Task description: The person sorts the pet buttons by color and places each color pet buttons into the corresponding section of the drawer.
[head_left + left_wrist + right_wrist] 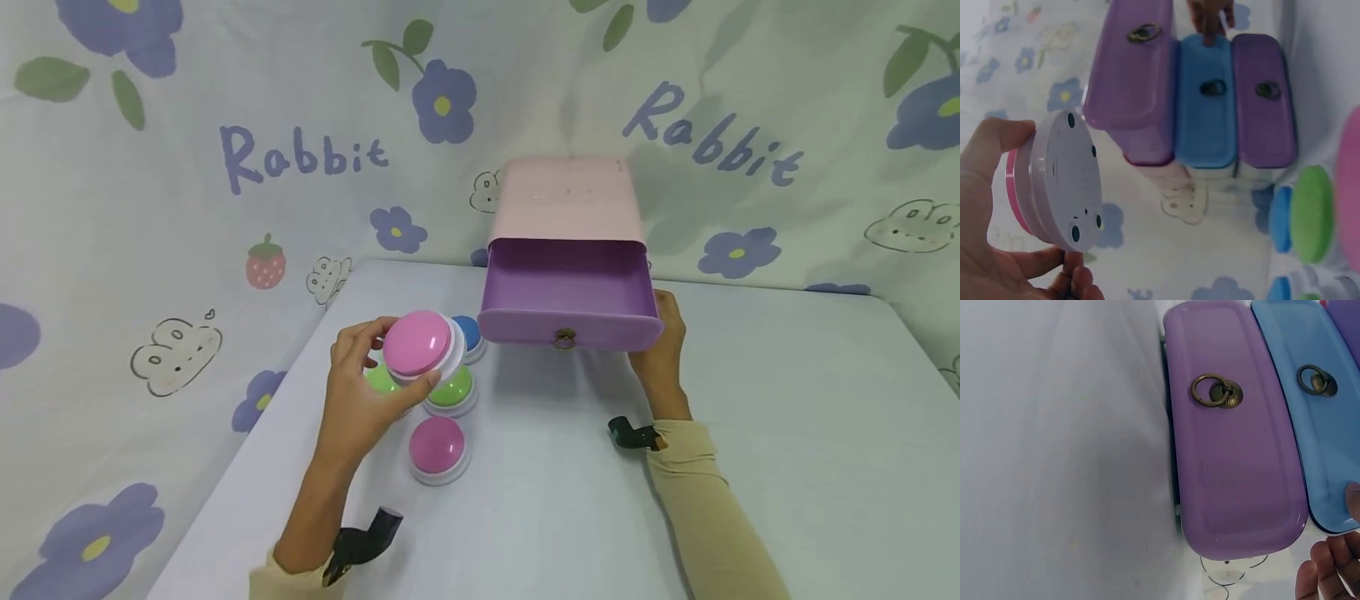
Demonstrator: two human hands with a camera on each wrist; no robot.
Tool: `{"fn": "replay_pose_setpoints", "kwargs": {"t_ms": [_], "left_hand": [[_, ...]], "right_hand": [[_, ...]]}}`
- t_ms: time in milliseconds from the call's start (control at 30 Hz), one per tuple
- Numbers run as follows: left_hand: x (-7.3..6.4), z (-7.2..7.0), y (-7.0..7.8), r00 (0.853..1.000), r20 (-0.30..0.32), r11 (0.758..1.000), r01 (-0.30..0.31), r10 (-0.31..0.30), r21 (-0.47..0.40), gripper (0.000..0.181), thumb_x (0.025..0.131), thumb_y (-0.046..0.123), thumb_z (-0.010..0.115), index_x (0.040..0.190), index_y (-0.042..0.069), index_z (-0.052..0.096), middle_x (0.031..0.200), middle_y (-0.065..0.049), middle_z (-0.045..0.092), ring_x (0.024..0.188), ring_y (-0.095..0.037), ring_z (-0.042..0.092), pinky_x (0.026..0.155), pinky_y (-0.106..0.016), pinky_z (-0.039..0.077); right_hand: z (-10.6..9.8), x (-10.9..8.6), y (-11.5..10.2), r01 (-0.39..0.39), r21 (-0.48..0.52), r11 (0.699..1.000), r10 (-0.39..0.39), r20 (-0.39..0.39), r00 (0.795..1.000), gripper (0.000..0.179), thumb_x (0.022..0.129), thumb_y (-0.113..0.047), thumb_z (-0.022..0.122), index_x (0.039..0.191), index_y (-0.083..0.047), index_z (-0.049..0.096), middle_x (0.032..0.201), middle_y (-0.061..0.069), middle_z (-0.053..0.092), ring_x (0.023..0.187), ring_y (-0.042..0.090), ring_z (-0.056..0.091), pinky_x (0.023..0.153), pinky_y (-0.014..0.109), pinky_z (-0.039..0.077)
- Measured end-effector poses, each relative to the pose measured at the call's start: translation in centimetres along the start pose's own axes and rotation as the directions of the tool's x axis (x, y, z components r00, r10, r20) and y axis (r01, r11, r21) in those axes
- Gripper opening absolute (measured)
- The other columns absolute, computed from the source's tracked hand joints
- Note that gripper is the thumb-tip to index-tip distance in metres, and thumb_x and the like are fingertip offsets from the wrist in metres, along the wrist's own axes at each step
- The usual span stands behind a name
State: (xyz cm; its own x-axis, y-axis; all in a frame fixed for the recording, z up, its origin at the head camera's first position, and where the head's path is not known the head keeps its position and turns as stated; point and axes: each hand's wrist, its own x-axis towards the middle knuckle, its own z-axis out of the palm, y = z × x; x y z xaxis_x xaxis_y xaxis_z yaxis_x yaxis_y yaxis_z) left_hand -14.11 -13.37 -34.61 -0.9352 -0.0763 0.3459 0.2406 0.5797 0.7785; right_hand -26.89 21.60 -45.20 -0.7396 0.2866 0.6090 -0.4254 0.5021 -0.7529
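Observation:
My left hand (360, 392) grips a pink push button (416, 343) by its white base, thumb on one side and fingers on the other. Its white underside (1072, 181), with dark round feet, faces the left wrist camera. My right hand (663, 342) is at the right side of a small pink chest (570, 200). In the right wrist view its thumb (1352, 501) touches the end of the blue drawer (1316, 425), with the other fingers beside the chest. The top purple drawer (570, 329) is pulled out and shows a bare inside.
On the table (787, 433), left of the chest, stand another pink button (437, 446), a green button (453, 390), a second green one (381, 379) partly behind my left hand, and a blue one (468, 332). A lower purple drawer (1235, 456) is closed. Patterned cloth (300, 67) hangs behind.

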Motion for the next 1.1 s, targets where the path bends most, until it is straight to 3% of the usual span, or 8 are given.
{"fn": "replay_pose_setpoints", "kwargs": {"t_ms": [267, 500, 800, 1100], "left_hand": [[3.6, 1.1, 3.1, 0.998, 0.033, 0.998, -0.042, 0.044, -0.044, 0.071, 0.075, 0.029, 0.088, 0.136, 0.01, 0.056, 0.127, -0.006, 0.047, 0.114, -0.018, 0.042, 0.088, -0.039, 0.038], [5.9, 3.0, 5.1, 0.995, 0.063, 0.994, -0.078, 0.083, -0.071, 0.074, 0.073, 0.032, 0.089, 0.136, 0.012, 0.058, 0.128, -0.003, 0.049, 0.117, -0.015, 0.042, 0.091, -0.04, 0.039], [8.2, 5.5, 6.4, 0.99, 0.108, 0.994, -0.078, 0.085, -0.073, 0.078, 0.072, 0.037, 0.088, 0.138, 0.009, 0.056, 0.129, -0.003, 0.048, 0.123, -0.017, 0.04, 0.092, -0.04, 0.04], [9.1, 7.3, 6.6, 0.988, 0.136, 0.996, -0.061, 0.069, -0.058, 0.08, 0.07, 0.042, 0.088, 0.138, 0.011, 0.057, 0.129, -0.004, 0.046, 0.126, -0.019, 0.035, 0.095, -0.042, 0.041]], "right_hand": [[0.1, 0.0, 0.5, 0.049, 0.013, 0.999, -0.049, -0.012, 0.999, 0.022, 0.087, 0.01, 0.061, 0.109, 0.013, 0.061, 0.107, 0.025, 0.06, 0.095, 0.033, 0.059, 0.084, 0.027, 0.044], [0.1, 0.2, 0.5, 0.083, -0.023, 0.996, -0.083, 0.006, 0.997, 0.02, 0.088, 0.01, 0.061, 0.108, 0.012, 0.064, 0.109, 0.026, 0.059, 0.097, 0.036, 0.06, 0.084, 0.041, 0.048], [-0.1, 0.3, 0.3, 0.071, -0.057, 0.996, -0.07, 0.017, 0.997, 0.02, 0.088, 0.009, 0.06, 0.108, 0.012, 0.064, 0.108, 0.026, 0.058, 0.097, 0.039, 0.06, 0.084, 0.049, 0.049], [0.0, 0.3, 0.6, 0.097, -0.027, 0.995, -0.098, -0.003, 0.995, 0.023, 0.085, 0.012, 0.062, 0.108, 0.012, 0.065, 0.107, 0.027, 0.059, 0.097, 0.039, 0.06, 0.085, 0.049, 0.049]]}}
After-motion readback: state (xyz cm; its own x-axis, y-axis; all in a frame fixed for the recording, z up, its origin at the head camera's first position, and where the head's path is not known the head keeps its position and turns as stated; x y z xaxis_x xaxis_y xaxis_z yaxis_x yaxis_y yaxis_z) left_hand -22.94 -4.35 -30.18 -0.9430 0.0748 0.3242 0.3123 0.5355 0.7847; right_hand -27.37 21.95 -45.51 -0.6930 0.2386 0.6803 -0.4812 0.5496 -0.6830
